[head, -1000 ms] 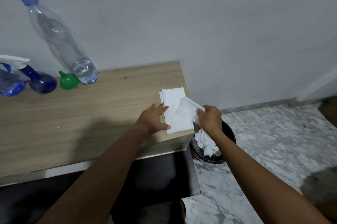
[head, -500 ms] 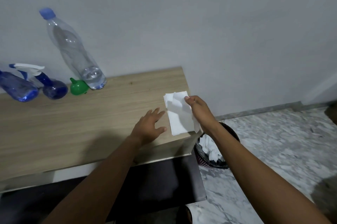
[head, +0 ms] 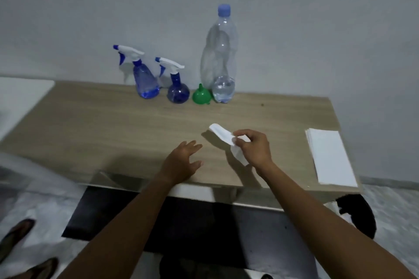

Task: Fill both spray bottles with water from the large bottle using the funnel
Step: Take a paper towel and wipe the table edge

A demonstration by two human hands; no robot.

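Barely any water (head: 223,92) fills large bottle (head: 218,51); right hand (head: 254,149) pinches tissue (head: 221,132), left hand (head: 181,163) spread.

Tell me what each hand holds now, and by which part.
The right hand pinches a white tissue around its middle, with both ends sticking out. The left hand holds nothing, its fingers spread.

A plain pale grey wall (head: 294,17) fills the upper half of the frame, dimly and evenly lit. Against it stands a light wood-grain table (head: 113,131) with a dark panel (head: 181,222) beneath. A white surface (head: 20,94) adjoins it at the left edge. Grey-veined marble floor (head: 396,206) shows at the lower right, beside what may be a black bin (head: 360,217).
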